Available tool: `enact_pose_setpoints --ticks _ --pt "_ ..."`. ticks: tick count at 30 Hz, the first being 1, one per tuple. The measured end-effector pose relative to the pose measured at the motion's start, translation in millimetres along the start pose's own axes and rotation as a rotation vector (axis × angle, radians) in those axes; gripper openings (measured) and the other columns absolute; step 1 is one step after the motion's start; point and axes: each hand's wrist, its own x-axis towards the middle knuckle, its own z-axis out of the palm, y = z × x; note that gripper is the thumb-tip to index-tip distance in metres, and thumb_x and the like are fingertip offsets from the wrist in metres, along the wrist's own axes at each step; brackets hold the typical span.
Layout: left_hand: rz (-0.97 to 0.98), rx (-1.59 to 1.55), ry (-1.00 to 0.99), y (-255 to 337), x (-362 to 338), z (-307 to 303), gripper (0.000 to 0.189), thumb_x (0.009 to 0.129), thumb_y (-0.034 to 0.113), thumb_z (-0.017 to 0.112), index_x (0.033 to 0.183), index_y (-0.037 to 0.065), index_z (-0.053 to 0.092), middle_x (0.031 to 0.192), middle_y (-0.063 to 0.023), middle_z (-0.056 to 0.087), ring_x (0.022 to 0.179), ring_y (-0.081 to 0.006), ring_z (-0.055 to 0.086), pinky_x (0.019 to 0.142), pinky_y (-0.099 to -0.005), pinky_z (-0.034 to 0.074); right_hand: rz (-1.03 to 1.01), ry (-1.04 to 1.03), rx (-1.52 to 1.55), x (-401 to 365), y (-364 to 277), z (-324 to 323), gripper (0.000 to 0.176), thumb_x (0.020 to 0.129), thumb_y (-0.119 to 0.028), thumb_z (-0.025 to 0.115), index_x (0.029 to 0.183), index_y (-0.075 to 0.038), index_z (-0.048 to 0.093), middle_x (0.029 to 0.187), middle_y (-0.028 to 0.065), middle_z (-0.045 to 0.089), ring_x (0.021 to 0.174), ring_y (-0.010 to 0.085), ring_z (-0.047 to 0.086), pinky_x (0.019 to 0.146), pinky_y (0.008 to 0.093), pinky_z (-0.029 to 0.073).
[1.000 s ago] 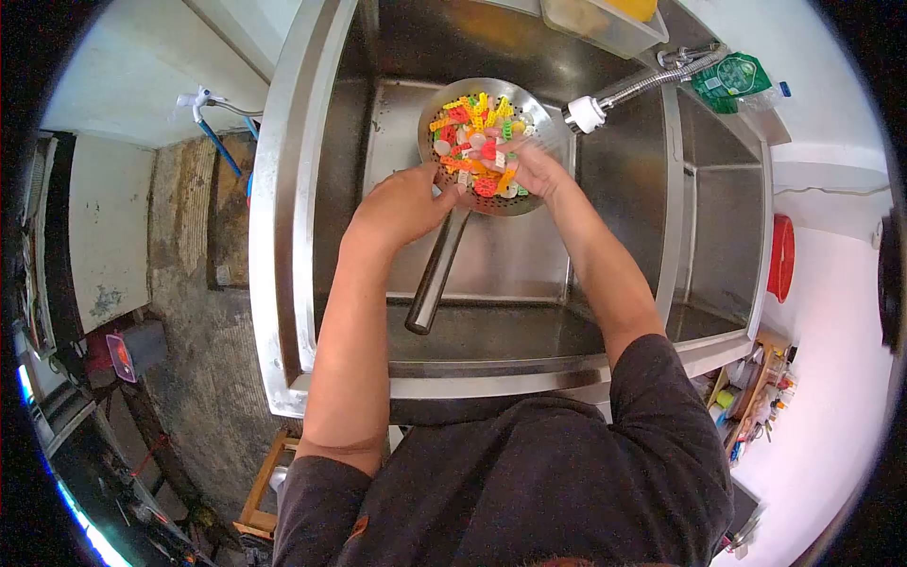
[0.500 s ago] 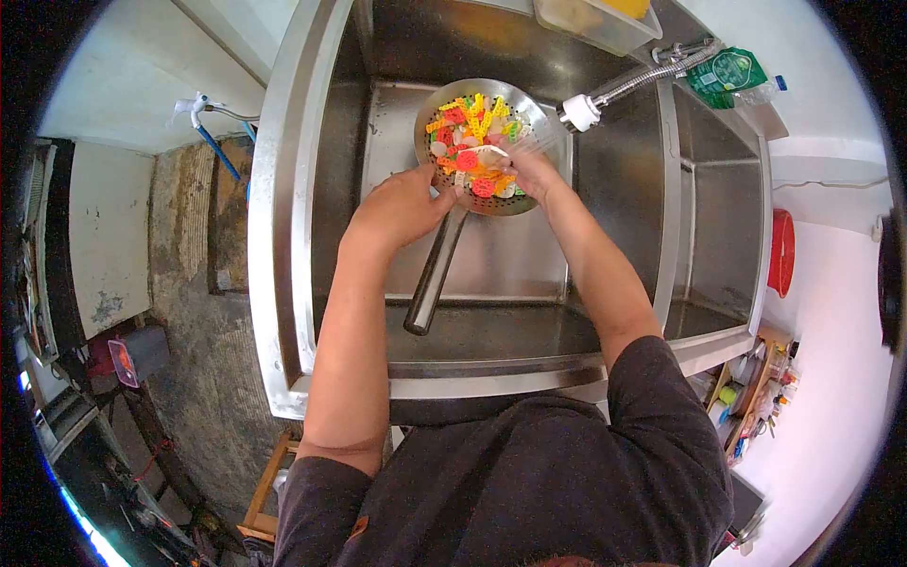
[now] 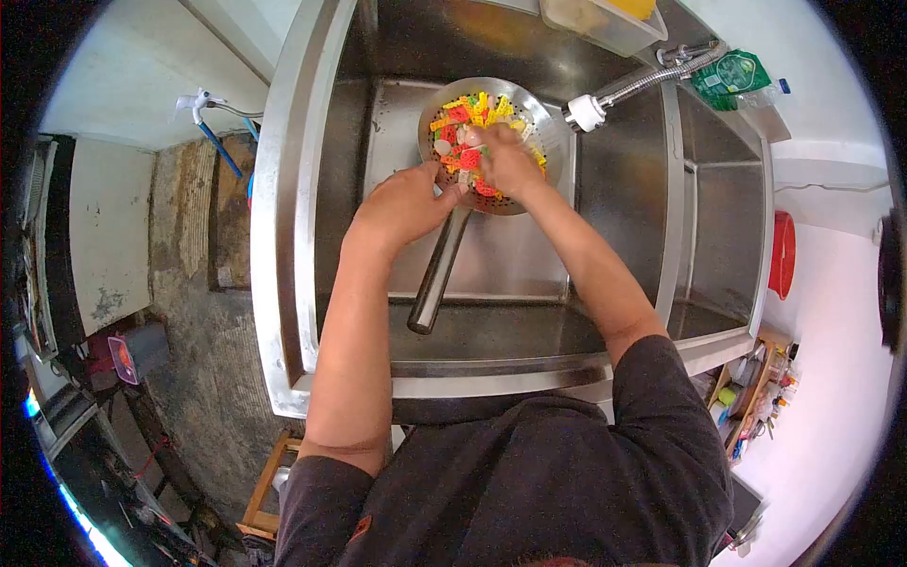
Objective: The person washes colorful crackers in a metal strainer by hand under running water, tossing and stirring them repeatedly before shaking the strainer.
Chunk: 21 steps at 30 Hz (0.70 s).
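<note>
A round perforated metal strainer (image 3: 437,106) with a long handle (image 3: 440,274) is over the sink basin. It is full of colourful food pieces (image 3: 472,159), yellow, red, orange, green and white, some of them ridged. My left hand (image 3: 404,206) grips the near left rim beside the handle, thumb on the edge and fingers partly hidden. Down among the pieces, over the strainer's right half, is my right hand (image 3: 513,168). Its fingers are blurred by motion and partly hidden, so I cannot tell whether they hold any pieces.
A white-headed faucet (image 3: 586,112) on a flexible metal hose points at the strainer from the right. At the sink's back edge stands a clear plastic container (image 3: 605,26), with a green packet (image 3: 732,77) right of it. A second basin (image 3: 723,236) adjoins on the right.
My right hand has shifted slightly left and further over the food pieces, covering more of them. My left hand keeps its hold on the rim.
</note>
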Motion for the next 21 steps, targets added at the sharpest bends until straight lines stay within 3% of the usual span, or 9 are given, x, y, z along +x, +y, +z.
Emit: enact_pose_setpoints --ticks 3,5,8,10,11,13,16,19,21 --pt "-0.034 0.016 -0.028 3 0 -3 0.054 0.094 0.051 0.055 0.113 0.001 0.063 0.102 -0.0256 0.068 0.099 -0.0399 0.066 0.086 -0.0461 0.051 -0.159 -0.110 -0.186 -2 -5 22 0.052 0.091 -0.021 0.058 0.141 -0.018 0.048 0.142 0.0179 0.042 0.131 0.0389 0.043 0.109 0.0461 0.038" --pt "-0.032 0.004 -0.032 3 -1 -2 0.054 0.094 0.051 0.055 0.112 0.001 0.063 0.102 -0.0258 0.068 0.099 -0.0400 0.065 0.086 -0.0463 0.051 -0.150 -0.140 -0.233 0 -4 25 0.047 0.093 -0.018 0.055 0.139 -0.020 0.050 0.142 0.0168 0.043 0.129 0.0363 0.046 0.110 0.0451 0.038" --pt "-0.032 -0.003 -0.033 2 0 -3 0.054 0.094 0.051 0.056 0.112 0.000 0.063 0.102 -0.0259 0.068 0.099 -0.0404 0.065 0.086 -0.0465 0.050 -0.145 -0.132 -0.097 7 12 36 0.041 0.095 -0.014 0.050 0.136 -0.015 0.051 0.138 0.0179 0.045 0.127 0.0349 0.049 0.109 0.0446 0.038" --pt "-0.032 0.001 -0.034 1 0 -3 0.054 0.094 0.051 0.056 0.111 0.000 0.063 0.102 -0.0259 0.068 0.100 -0.0407 0.065 0.087 -0.0466 0.050 0.094 -0.117 0.281 16 23 37 0.041 0.096 -0.013 0.048 0.137 -0.011 0.049 0.141 0.0190 0.043 0.127 0.0338 0.050 0.109 0.0432 0.038" --pt "-0.012 -0.010 -0.025 1 0 -4 0.055 0.094 0.051 0.056 0.111 -0.001 0.063 0.103 -0.0259 0.068 0.100 -0.0409 0.065 0.087 -0.0465 0.050 0.093 -0.121 0.280 23 29 37 0.041 0.096 -0.013 0.048 0.137 -0.011 0.049 0.141 0.0190 0.043 0.127 0.0338 0.050 0.109 0.0432 0.038" --pt "0.009 -0.021 -0.016 1 -1 -4 0.055 0.094 0.050 0.056 0.111 -0.002 0.063 0.103 -0.0259 0.068 0.100 -0.0411 0.065 0.088 -0.0464 0.050 0.071 -0.083 0.026 35 25 24 0.049 0.087 -0.010 0.059 0.135 -0.011 0.049 0.128 0.0235 0.051 0.118 0.0395 0.054 0.100 0.0436 0.046" --pt "-0.017 -0.023 -0.023 4 -2 -6 0.055 0.093 0.047 0.055 0.114 -0.004 0.061 0.106 -0.0283 0.066 0.104 -0.0414 0.063 0.093 -0.0484 0.048 -0.104 -0.050 -0.254 32 -5 -3 0.061 0.082 -0.017 0.068 0.138 -0.012 0.046 0.136 0.0233 0.046 0.127 0.0409 0.046 0.106 0.0472 0.041" --pt "-0.040 0.008 -0.032 4 -1 -4 0.055 0.094 0.050 0.056 0.111 -0.002 0.063 0.105 -0.0262 0.067 0.101 -0.0407 0.065 0.089 -0.0462 0.050 -0.184 0.056 -0.235 40 -15 5 0.071 0.076 -0.023 0.075 0.139 -0.013 0.045 0.142 0.0229 0.039 0.133 0.0407 0.038 0.109 0.0488 0.037" --pt "-0.012 -0.015 -0.023 2 1 -3 0.056 0.094 0.050 0.057 0.111 -0.002 0.063 0.106 -0.0265 0.067 0.101 -0.0404 0.065 0.088 -0.0457 0.051 -0.179 -0.035 -0.227 49 -22 14 0.072 0.075 -0.027 0.077 0.139 -0.014 0.046 0.146 0.0216 0.036 0.135 0.0422 0.036 0.109 0.0491 0.037"
